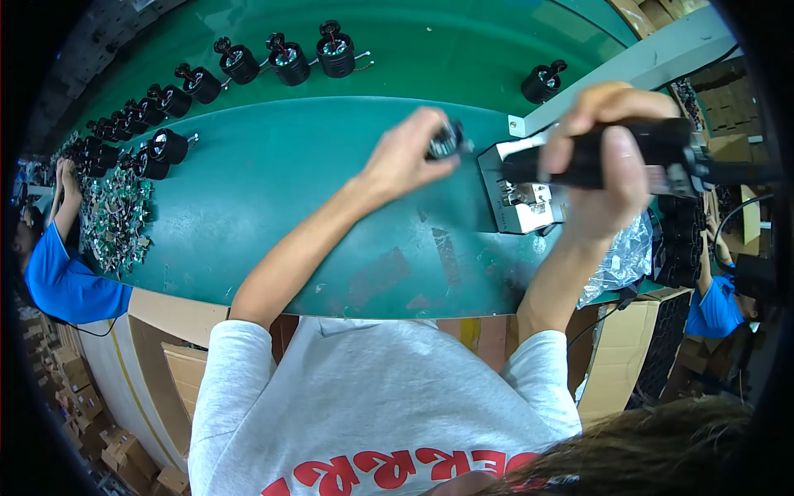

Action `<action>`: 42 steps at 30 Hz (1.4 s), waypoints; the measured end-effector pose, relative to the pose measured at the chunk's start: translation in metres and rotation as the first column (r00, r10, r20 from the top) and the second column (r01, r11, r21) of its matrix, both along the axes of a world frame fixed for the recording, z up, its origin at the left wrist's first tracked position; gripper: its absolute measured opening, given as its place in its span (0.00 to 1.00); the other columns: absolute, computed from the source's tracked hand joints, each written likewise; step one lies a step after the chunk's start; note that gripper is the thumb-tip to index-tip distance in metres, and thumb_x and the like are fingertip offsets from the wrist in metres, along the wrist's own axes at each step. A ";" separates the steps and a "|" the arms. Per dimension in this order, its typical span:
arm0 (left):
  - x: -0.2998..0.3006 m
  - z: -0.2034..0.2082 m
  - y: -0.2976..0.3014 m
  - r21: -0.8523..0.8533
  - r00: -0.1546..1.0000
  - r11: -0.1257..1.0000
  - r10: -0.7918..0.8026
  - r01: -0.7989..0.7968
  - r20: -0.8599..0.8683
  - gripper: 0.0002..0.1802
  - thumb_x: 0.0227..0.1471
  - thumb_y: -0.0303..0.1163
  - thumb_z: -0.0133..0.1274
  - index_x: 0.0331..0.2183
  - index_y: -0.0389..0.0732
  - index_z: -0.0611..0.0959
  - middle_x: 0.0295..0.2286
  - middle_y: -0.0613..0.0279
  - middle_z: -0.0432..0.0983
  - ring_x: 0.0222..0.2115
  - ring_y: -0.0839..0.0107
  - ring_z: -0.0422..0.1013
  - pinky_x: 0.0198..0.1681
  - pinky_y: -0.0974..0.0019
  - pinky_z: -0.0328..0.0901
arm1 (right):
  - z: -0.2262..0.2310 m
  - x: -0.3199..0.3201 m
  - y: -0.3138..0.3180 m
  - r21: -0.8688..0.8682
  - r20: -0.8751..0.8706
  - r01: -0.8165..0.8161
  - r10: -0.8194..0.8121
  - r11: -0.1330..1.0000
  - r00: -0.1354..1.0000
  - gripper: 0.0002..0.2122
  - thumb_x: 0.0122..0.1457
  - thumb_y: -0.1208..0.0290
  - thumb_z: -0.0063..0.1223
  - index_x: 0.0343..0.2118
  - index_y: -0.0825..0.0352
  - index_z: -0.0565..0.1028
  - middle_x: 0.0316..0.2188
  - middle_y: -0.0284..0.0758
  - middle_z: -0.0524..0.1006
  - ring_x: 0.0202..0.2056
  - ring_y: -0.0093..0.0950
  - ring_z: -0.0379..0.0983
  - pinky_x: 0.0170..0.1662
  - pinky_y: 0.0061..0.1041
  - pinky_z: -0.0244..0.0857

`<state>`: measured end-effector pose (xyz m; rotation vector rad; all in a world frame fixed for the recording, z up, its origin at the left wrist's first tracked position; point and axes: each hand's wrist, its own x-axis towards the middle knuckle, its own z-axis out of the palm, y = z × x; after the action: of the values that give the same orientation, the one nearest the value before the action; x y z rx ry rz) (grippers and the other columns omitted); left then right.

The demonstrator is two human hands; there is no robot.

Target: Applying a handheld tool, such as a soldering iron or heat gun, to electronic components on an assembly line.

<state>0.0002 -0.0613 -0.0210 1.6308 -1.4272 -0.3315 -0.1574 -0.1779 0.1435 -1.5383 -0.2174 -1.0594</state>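
Observation:
My left hand (403, 159) is closed round a small black round housing (447, 140), held over the middle of the green bench. Electronic parts seem to show in its face, but motion blurs it. In my right hand (619, 169) is a black electric screwdriver (666, 142), lying nearly level with its tip pointing left. The tool's front end passes over a white metal screw feeder (529, 217), partly hiding it. The screwdriver and the housing are apart.
Black housings (289, 64) with wires stand in a curved row along the far left, and another one (542, 83) is at far right. Circuit boards (116, 211) lie heaped at left. A clear plastic bag (624, 256) sits near my right forearm. Co-workers in blue sit at both sides.

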 end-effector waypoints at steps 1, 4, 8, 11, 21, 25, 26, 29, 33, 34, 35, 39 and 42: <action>0.005 -0.001 -0.014 -0.098 0.991 0.989 0.115 -0.107 0.072 0.29 0.44 0.31 0.66 0.47 0.38 0.73 0.42 0.55 0.73 0.39 0.58 0.73 0.45 0.60 0.69 | 0.010 -0.023 -0.004 -0.026 -0.031 0.173 -0.174 0.985 0.984 0.07 0.60 0.74 0.50 0.39 0.71 0.70 0.26 0.42 0.74 0.13 0.25 0.68 0.14 0.20 0.64; 0.058 -0.008 -0.026 -0.154 0.925 0.928 0.358 -0.338 0.124 0.33 0.45 0.30 0.65 0.53 0.37 0.71 0.48 0.50 0.71 0.45 0.53 0.73 0.50 0.58 0.69 | 0.012 -0.013 -0.001 0.046 -0.104 0.364 -0.358 0.930 0.928 0.06 0.59 0.76 0.52 0.38 0.71 0.72 0.25 0.41 0.75 0.12 0.26 0.69 0.14 0.20 0.65; 0.057 -0.007 -0.036 -0.177 0.860 0.851 0.509 -0.495 0.038 0.36 0.46 0.26 0.64 0.56 0.36 0.70 0.54 0.48 0.68 0.51 0.50 0.70 0.55 0.55 0.67 | 0.007 -0.002 -0.001 0.236 -0.125 0.308 -0.285 0.922 0.950 0.06 0.58 0.78 0.54 0.37 0.72 0.73 0.24 0.41 0.77 0.11 0.27 0.69 0.13 0.20 0.64; 0.038 -0.001 -0.040 -0.323 0.786 0.742 0.619 -0.587 -0.007 0.38 0.45 0.22 0.63 0.58 0.36 0.68 0.59 0.48 0.63 0.58 0.48 0.64 0.60 0.54 0.63 | 0.005 -0.007 -0.005 0.300 -0.069 0.154 -0.140 0.941 0.988 0.07 0.61 0.74 0.49 0.39 0.71 0.72 0.28 0.41 0.75 0.13 0.25 0.68 0.14 0.20 0.62; -0.021 0.012 -0.172 -0.108 0.998 0.994 0.027 -0.034 -0.065 0.34 0.47 0.33 0.65 0.55 0.40 0.71 0.57 0.48 0.66 0.56 0.51 0.66 0.59 0.54 0.64 | 0.027 -0.059 -0.025 0.154 0.179 -0.060 0.032 0.986 0.983 0.11 0.64 0.69 0.39 0.43 0.72 0.67 0.32 0.46 0.71 0.15 0.29 0.69 0.14 0.21 0.62; -0.032 0.015 -0.217 0.126 0.999 0.992 0.026 -0.021 -0.038 0.32 0.43 0.35 0.68 0.49 0.39 0.71 0.46 0.50 0.71 0.45 0.51 0.73 0.51 0.52 0.69 | 0.027 -0.064 -0.029 0.121 0.198 -0.051 0.027 0.991 0.980 0.12 0.65 0.68 0.38 0.43 0.72 0.67 0.32 0.47 0.71 0.16 0.29 0.69 0.15 0.21 0.62; -0.034 0.011 -0.223 0.127 0.999 0.992 0.027 -0.023 -0.030 0.32 0.43 0.35 0.68 0.49 0.39 0.71 0.46 0.50 0.71 0.45 0.51 0.73 0.51 0.52 0.69 | 0.027 -0.065 -0.029 0.121 0.206 -0.054 0.028 0.991 0.978 0.12 0.65 0.68 0.38 0.43 0.72 0.67 0.32 0.47 0.71 0.16 0.29 0.69 0.15 0.21 0.62; -0.040 -0.002 -0.231 0.115 0.996 0.990 0.089 -0.087 -0.017 0.32 0.42 0.36 0.69 0.47 0.39 0.72 0.44 0.51 0.72 0.41 0.52 0.74 0.48 0.52 0.70 | 0.026 -0.067 -0.029 0.102 0.214 -0.064 0.041 0.993 0.976 0.13 0.65 0.68 0.37 0.44 0.73 0.67 0.32 0.47 0.71 0.16 0.29 0.70 0.15 0.21 0.62; -0.040 0.003 -0.187 0.013 0.993 0.993 0.113 -0.113 -0.015 0.32 0.41 0.37 0.69 0.46 0.37 0.74 0.42 0.51 0.75 0.40 0.53 0.75 0.46 0.58 0.70 | 0.029 -0.071 -0.029 0.073 0.204 -0.061 0.044 0.995 0.978 0.15 0.64 0.65 0.38 0.45 0.72 0.68 0.33 0.45 0.70 0.17 0.27 0.69 0.16 0.20 0.62; -0.036 0.008 -0.165 -0.110 0.992 0.986 0.126 -0.124 0.009 0.32 0.40 0.35 0.69 0.46 0.36 0.75 0.42 0.52 0.75 0.40 0.55 0.75 0.46 0.59 0.70 | 0.029 -0.071 -0.028 0.060 0.192 -0.055 0.043 0.997 0.980 0.16 0.64 0.64 0.38 0.45 0.72 0.69 0.33 0.44 0.70 0.17 0.26 0.68 0.17 0.20 0.61; -0.032 0.017 -0.141 -0.243 0.988 0.959 0.154 -0.143 0.027 0.32 0.40 0.34 0.69 0.47 0.35 0.76 0.42 0.53 0.76 0.40 0.56 0.75 0.46 0.60 0.70 | 0.031 -0.073 -0.027 0.035 0.180 -0.064 0.057 0.997 0.982 0.17 0.64 0.63 0.38 0.45 0.71 0.70 0.33 0.43 0.70 0.18 0.26 0.68 0.17 0.19 0.61; -0.020 0.017 -0.046 -0.150 1.000 0.988 -0.020 0.020 0.000 0.33 0.36 0.26 0.67 0.48 0.35 0.77 0.44 0.55 0.77 0.40 0.60 0.75 0.49 0.63 0.69 | 0.023 -0.061 -0.038 0.062 0.204 -0.150 0.135 0.987 0.970 0.17 0.64 0.63 0.37 0.46 0.72 0.70 0.34 0.44 0.70 0.19 0.27 0.69 0.18 0.20 0.62; -0.022 0.011 -0.017 -0.089 0.976 0.977 -0.200 0.193 -0.083 0.32 0.35 0.24 0.66 0.47 0.36 0.77 0.45 0.56 0.78 0.40 0.61 0.75 0.49 0.63 0.69 | 0.013 -0.045 -0.041 0.155 0.196 -0.284 0.252 0.946 0.948 0.15 0.65 0.67 0.37 0.44 0.73 0.71 0.35 0.45 0.71 0.18 0.27 0.69 0.17 0.21 0.63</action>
<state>-0.0216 -0.0779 -0.0099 1.3953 -1.5154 -0.4506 -0.2022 -0.2188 0.1561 -1.2135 -0.4281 -0.9665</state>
